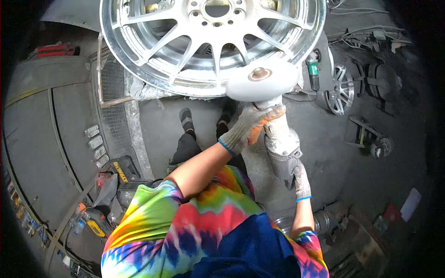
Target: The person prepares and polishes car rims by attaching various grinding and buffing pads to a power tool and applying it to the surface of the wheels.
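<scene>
A large silver multi-spoke wheel rim (pixel 185 51) lies flat on a stand in front of me. I hold a dust-covered grey polisher (pixel 282 148) whose round white pad (pixel 262 81) rests on the rim's near edge. My left hand (pixel 250 125), in a knit glove with orange palm, is closed around the polisher's front near the pad. My right hand (pixel 301 180), also gloved, grips the tool's rear body. My feet in dark shoes (pixel 186 119) stand below the rim.
A metal mesh frame (pixel 111 83) stands left of the rim. A second small rim (pixel 340 90) and an angle grinder (pixel 314 69) lie at the right. Power tools and a yellow-black case (pixel 121 170) sit at my lower left. Cables lie at the top right.
</scene>
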Available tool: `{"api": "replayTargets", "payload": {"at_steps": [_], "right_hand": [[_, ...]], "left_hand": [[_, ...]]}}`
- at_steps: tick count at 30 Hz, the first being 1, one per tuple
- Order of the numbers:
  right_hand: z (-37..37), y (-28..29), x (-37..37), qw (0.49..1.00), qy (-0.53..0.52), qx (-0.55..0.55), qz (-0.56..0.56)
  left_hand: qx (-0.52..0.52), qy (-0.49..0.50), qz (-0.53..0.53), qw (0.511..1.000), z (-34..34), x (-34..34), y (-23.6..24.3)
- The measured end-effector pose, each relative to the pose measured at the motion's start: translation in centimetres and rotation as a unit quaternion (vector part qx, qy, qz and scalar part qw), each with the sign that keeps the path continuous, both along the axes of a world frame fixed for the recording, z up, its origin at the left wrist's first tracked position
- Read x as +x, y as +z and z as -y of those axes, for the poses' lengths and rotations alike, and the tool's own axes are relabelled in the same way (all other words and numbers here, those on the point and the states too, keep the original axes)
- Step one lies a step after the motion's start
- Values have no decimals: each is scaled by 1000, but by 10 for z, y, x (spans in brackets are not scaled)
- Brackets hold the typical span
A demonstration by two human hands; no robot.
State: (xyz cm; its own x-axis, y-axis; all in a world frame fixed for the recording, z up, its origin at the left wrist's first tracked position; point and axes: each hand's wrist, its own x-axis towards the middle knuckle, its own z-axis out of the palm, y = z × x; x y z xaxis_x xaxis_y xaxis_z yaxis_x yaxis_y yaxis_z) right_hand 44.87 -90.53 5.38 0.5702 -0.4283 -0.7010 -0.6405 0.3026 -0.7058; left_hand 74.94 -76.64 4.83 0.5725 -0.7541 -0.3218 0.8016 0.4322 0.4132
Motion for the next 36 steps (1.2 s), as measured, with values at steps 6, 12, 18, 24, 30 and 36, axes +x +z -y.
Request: {"api": "replayTargets", "payload": {"at_steps": [6,12,18,24,30,36], "right_hand": [[36,-20,-32,999,25,-12,-38],[51,-5,-30,991,52,-55,-108],[60,20,-6,998,20,-18,-63],[61,27,0,987,26,-43,-151],[63,31,12,987,26,-59,-145],[70,30,5,987,47,-59,-142]], "left_hand": [[52,10,139,989,19,-29,-42],[7,25,-82,996,30,-23,-17],[44,59,-80,994,41,-16,-2],[39,59,-133,989,44,-12,-6],[28,86,-126,988,46,-10,-14],[25,70,-162,984,50,-11,-14]]}}
